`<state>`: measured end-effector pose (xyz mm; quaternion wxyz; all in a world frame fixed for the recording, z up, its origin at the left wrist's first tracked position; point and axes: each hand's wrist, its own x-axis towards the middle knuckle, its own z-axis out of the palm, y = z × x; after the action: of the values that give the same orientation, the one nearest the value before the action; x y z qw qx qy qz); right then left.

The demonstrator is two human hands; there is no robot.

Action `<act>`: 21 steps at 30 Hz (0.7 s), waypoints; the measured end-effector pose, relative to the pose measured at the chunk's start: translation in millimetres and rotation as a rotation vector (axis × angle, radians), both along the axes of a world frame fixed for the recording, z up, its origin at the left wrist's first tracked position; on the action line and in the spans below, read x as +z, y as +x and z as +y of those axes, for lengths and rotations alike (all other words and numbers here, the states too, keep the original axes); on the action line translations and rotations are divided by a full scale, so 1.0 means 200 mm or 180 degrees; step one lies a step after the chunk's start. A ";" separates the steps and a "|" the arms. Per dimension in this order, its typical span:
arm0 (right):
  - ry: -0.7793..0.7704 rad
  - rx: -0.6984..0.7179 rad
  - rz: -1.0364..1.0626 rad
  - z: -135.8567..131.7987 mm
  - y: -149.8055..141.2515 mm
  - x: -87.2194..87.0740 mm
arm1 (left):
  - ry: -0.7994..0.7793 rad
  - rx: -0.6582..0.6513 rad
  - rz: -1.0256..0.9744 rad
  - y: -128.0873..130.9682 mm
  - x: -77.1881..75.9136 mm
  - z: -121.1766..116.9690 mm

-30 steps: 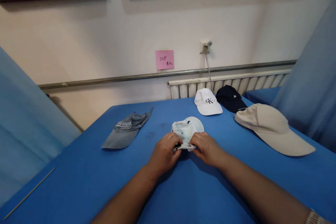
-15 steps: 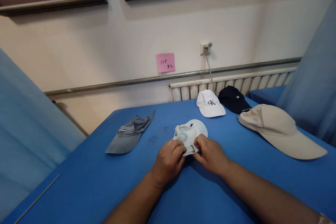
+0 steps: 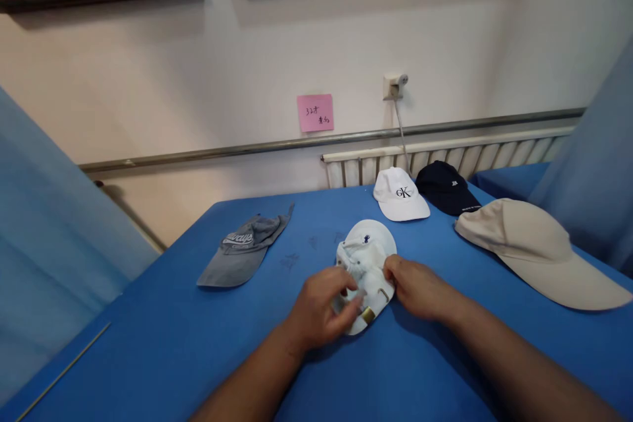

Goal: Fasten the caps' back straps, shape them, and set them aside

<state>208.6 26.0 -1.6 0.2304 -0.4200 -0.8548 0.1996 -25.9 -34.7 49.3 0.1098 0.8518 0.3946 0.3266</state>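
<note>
A folded pale white cap (image 3: 364, 255) lies on the blue table (image 3: 386, 369) in front of me, its back strap and brass buckle turned toward me. My left hand (image 3: 324, 306) pinches the near left part of the cap, fingers curled on the fabric by the buckle. My right hand (image 3: 420, 287) grips the cap's right edge with closed fingers. Both forearms reach in from the bottom of the view.
A flattened grey cap (image 3: 242, 250) lies to the left. At the back right sit a white cap with a black logo (image 3: 400, 194), a dark navy cap (image 3: 445, 186) and a large beige cap (image 3: 537, 250). Blue curtains hang on both sides. A radiator (image 3: 445, 159) runs along the wall.
The pale cap has been spread and turned, so more of its back with the buckle now shows. My left hand slid down toward me; my right hand shifted to the cap's right edge.
</note>
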 end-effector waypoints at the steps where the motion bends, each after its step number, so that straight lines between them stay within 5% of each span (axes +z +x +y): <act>1: 0.0015 -0.0031 0.0063 0.01 0.01 0.00 | 0.0009 0.0295 -0.0217 -0.02 0.00 0.02; 6: 0.0261 -0.0334 0.0731 0.04 0.00 -0.02 | -0.0280 0.1159 -0.0522 -0.10 -0.07 0.13; 14: -0.0086 -0.0136 0.0706 -0.07 -0.14 -0.02 | -0.0850 0.1037 -0.0073 -0.08 -0.17 0.19; 21: -0.0086 -0.0177 0.0657 -0.05 -0.14 -0.03 | -0.0275 0.1116 -0.0418 -0.05 -0.09 0.10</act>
<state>180.0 15.1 -8.3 0.3170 -0.4238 -0.8117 0.2470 -35.5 -15.0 30.9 0.1133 0.7413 0.5426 0.3783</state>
